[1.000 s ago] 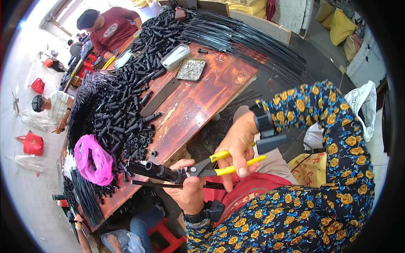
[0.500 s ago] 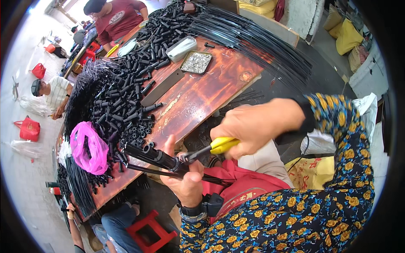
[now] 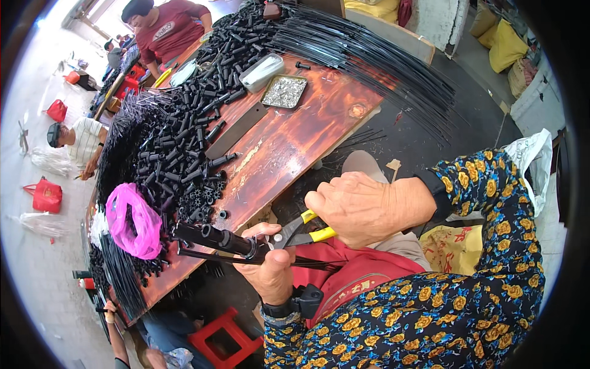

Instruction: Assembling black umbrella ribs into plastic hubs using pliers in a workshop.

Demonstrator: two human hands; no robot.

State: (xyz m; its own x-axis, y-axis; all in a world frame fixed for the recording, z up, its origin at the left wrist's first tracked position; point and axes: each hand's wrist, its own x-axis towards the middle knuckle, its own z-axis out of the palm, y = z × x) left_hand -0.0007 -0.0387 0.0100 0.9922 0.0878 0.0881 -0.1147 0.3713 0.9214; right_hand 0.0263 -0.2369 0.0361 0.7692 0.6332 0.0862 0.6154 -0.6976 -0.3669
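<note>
My left hand (image 3: 270, 280) is closed around a bundle of thin black rods with black tubular fittings (image 3: 224, 238), which looks like part of an umbrella frame. The bundle points left toward the table, and its rod ends reach back over my red apron (image 3: 350, 261). In my right hand (image 3: 369, 206) is a pair of pliers (image 3: 321, 235) with yellow grips, its handles spread apart. The pliers' dark head lies at my left thumb and fingertips, against the bundle. What sits between the jaws is too small to make out.
A brown wooden table (image 3: 276, 163) carries a heap of black tube fittings (image 3: 184, 132), long black rods (image 3: 369, 61), a pink bag (image 3: 153, 237), a flat metal bar (image 3: 236, 130) and a tray (image 3: 278, 106) of small metal bits. A red stool (image 3: 246, 350) stands below; a person (image 3: 169, 34) sits across.
The pliers' handles, close together before, are now spread. My right hand, blurred earlier, has turned and shows sharply. My left hand keeps its hold on the bundle.
</note>
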